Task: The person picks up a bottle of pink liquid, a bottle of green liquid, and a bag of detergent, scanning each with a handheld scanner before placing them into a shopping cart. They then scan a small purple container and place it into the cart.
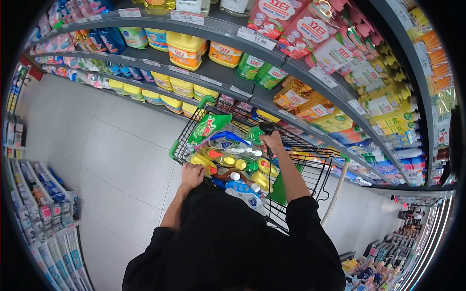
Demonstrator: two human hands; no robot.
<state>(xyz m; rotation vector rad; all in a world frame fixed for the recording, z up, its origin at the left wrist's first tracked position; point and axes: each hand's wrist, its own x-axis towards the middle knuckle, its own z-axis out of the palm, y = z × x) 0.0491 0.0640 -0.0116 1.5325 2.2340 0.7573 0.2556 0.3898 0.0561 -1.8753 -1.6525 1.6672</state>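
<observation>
A black wire shopping cart [310,167] with green corners stands in front of me. My left hand [193,175] is closed over its near rim, beside a yellow bottle [200,161] with a red cap. Above the load, my right hand [272,142] grips a black handheld barcode scanner [266,128], with a dark cord hanging below it. Inside the cart lie a green bag [212,125], several capped bottles of yellow and brown liquid, and a blue-and-white pack [244,195]. My right fingers partly hide the scanner's handle.
Curved grey shelves [233,87] run along the cart's far side, stocked with detergent jugs [185,51], green pouches [270,76] and orange-labelled bottles [291,98]. Another display rack [41,194] is at left. A pale pole [336,193] leans by the cart's right end. Tiled floor [121,126] lies left.
</observation>
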